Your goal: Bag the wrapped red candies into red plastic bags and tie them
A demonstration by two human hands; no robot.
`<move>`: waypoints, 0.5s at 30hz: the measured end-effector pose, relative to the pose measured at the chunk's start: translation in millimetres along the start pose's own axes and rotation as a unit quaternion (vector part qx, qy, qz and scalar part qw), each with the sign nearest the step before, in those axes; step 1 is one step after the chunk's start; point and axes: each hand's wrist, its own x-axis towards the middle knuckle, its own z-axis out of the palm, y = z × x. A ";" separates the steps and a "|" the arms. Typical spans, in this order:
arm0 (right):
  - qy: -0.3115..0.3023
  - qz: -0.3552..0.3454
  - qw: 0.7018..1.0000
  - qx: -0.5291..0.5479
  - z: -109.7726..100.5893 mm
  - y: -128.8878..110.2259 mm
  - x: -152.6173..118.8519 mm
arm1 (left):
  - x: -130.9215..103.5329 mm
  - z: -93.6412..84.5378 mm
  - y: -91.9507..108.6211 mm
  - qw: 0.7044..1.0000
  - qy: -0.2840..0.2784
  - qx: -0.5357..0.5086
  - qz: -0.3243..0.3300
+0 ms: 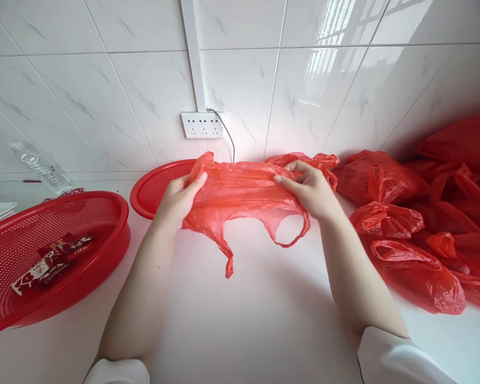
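A thin red plastic bag (244, 186) is stretched between my two hands above the white table. My left hand (186, 194) grips its left side, with the thumb lying on the plastic. On the right side, my right hand (304, 186) pinches the bag between thumb and fingers. The bag's two handles hang toward me, the left one twisted and narrow, the right one forming an open loop. It looks flat, with no contents showing. Behind its left part is a round red basket (148, 191), partly hidden.
At the left, a large red basket (124, 213) holds several small wrapped packets (52, 261). A clear plastic bottle (42, 168) lies behind it. Several filled red bags (420, 272) crowd the right side. A socket panel (202, 126) with a cable is on the tiled wall.
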 end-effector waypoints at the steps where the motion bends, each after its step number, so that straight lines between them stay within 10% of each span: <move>1: 0.022 0.011 1.000 -0.016 -5.7 0.2 1.1 | 2.3 -5.4 -1.0 1.000 0.009 0.006 -0.007; 7: 0.259 -0.163 0.935 -0.179 -3.9 -11.2 -11.3 | 17.4 -9.9 -23.6 0.995 0.038 -0.064 -0.062; 11: 0.059 -0.365 0.903 -0.220 15.4 -18.5 -27.5 | 21.7 -4.3 -29.8 0.989 0.027 -0.121 -0.086; 15: -0.057 -0.418 0.866 -0.269 35.5 -15.7 -27.1 | 18.6 5.6 -20.9 0.980 -0.065 -0.180 -0.053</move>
